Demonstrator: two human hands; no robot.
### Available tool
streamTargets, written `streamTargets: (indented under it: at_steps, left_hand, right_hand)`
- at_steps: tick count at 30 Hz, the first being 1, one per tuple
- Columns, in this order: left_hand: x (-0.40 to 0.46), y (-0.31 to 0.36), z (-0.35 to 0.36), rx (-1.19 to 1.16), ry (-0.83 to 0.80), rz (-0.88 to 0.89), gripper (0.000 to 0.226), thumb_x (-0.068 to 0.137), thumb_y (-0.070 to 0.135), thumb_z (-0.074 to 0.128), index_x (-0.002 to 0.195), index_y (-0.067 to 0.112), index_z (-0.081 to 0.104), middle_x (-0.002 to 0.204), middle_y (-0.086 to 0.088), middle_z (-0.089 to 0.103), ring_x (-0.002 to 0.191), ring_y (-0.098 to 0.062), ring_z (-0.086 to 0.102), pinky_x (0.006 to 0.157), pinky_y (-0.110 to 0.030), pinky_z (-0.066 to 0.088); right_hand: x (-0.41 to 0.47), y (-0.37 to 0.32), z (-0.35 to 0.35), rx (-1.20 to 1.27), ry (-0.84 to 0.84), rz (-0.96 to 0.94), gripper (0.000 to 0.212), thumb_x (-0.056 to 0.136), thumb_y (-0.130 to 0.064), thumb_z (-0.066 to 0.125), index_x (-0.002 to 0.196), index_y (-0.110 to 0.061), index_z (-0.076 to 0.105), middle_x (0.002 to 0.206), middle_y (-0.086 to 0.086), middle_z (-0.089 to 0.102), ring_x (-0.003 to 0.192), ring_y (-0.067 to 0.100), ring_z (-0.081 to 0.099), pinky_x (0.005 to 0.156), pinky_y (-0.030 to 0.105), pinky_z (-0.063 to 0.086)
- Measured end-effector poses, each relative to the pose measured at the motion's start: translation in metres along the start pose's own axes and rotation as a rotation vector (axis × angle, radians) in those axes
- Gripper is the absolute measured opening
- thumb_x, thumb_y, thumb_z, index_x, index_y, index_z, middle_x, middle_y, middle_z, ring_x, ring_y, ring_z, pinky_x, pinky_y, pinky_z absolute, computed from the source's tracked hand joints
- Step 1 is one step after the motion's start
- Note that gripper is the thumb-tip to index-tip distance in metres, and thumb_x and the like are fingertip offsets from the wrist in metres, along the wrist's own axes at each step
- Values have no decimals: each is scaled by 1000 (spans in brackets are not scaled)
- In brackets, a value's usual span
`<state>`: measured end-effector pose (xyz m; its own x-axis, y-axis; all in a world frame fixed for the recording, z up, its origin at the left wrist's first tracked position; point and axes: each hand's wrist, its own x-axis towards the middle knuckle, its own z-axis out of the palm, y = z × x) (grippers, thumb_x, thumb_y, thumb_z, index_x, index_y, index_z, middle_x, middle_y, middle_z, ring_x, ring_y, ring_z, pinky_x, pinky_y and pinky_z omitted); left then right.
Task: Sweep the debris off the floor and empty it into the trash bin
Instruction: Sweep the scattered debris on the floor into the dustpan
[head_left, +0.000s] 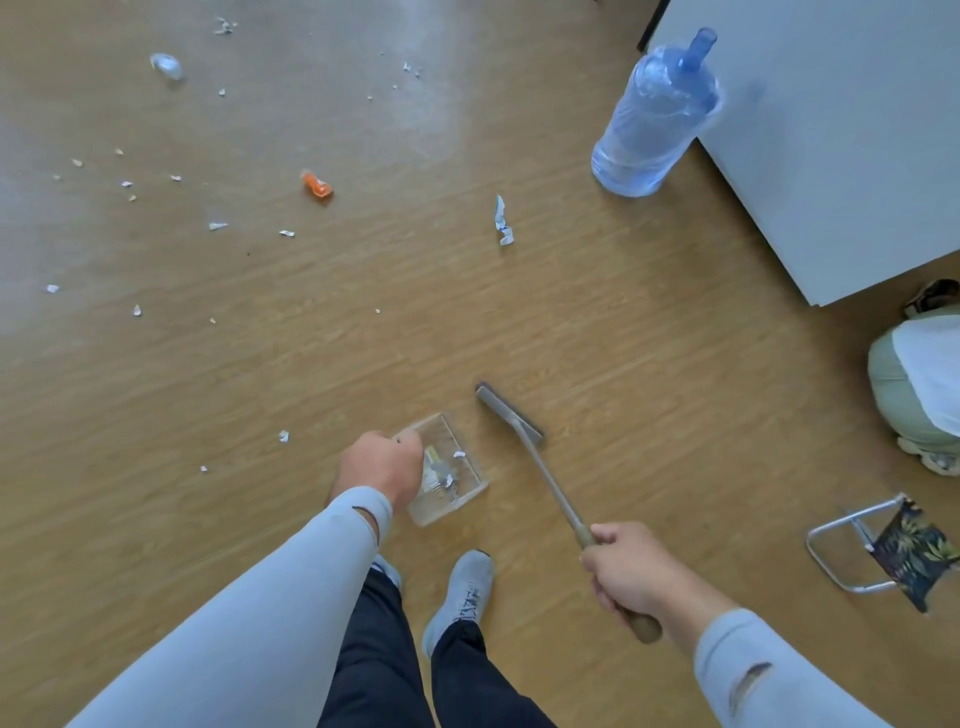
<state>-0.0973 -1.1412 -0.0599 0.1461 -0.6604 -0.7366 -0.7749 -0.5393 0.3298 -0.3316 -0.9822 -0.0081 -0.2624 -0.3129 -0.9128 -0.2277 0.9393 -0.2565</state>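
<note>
Head view: left hand (382, 465) grips a part-filled dustpan (448, 470), right hand (626, 571) clasps the broom (524, 441); scattered debris (218, 226) awaits sweeping.

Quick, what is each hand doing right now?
Left hand: closed, fingers gripping the clear dustpan.
Right hand: closed, fingers curled round the broom handle.

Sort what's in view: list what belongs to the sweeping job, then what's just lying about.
Job:
- broom, in right hand
- clear dustpan, in left hand, some scraps already in it
- paper scraps on the floor
- orange wrapper
- white strip
- clear cup

Lying about:
- water jug
- folding stool
- grey cabinet
</note>
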Motion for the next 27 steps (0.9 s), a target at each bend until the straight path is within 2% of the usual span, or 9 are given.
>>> streamTargets:
  at_steps: [2,4,9,13,16,18,20,23,27]
  left_hand:
    - [-1,1,0,-1,-2,10,29,93,35,44,88,12,61,96,-14,70,67,-28,53,58,-31,38]
    - [-3,3,-2,-8,-4,16,26,94,34,45,76,16,53,84,-9,63,64,-27,52,59,-32,39]
    - [-4,-1,-6,-28,-13,15,26,94,33,46,79,14,54,78,-7,59,63,-27,51,59,-31,39]
    - [-8,3,-3,-28,-8,18,26,94,31,45,76,13,51,76,-7,57,62,-28,49,58,-31,38]
    - [-9,3,-3,-5,3,16,27,95,32,45,77,14,52,78,-8,57,64,-27,51,59,-31,38]
    - [-8,1,-5,-8,8,18,27,96,32,45,78,14,53,80,-8,59,65,-26,52,59,-31,39]
    - [-7,-2,-6,-18,6,28,27,97,31,46,75,15,51,77,-6,56,62,-24,49,58,-31,36]
    - [-9,-4,-4,-29,-31,36,28,98,31,46,74,15,46,71,-5,50,58,-23,44,54,-30,32]
    - [-5,-13,-11,-39,-205,2,32,101,30,46,76,10,43,64,-7,42,46,-22,34,49,-27,26]
  right_hand:
    - [-12,1,5,20,-88,20,46,95,-11,51,140,-20,54,57,6,57,48,17,49,44,26,41]
    - [-20,5,-9,142,-133,94,48,96,-10,54,142,-21,51,59,5,59,44,14,46,40,23,36]
    - [-44,22,-48,327,-121,113,37,97,-7,56,131,-22,54,63,11,58,39,13,42,37,15,29]
    - [-30,10,-41,238,-50,23,28,96,-5,55,113,-27,58,59,11,56,37,14,42,36,17,31]
    - [-2,0,-14,77,29,-20,17,93,-3,54,99,-16,62,51,10,51,33,16,40,34,20,33]
    - [7,-3,7,8,4,-18,12,88,-5,52,89,-11,62,50,9,51,34,18,43,37,23,35]
    - [5,-3,17,60,-50,12,13,88,-6,52,94,-12,62,51,10,54,35,18,46,38,23,36]
    - [-10,-2,2,282,-93,101,26,93,-4,56,115,-18,54,55,10,58,34,15,44,37,15,33]
    - [-43,-3,-30,432,-95,123,25,97,-9,58,122,-17,58,60,8,60,38,12,44,37,13,31]
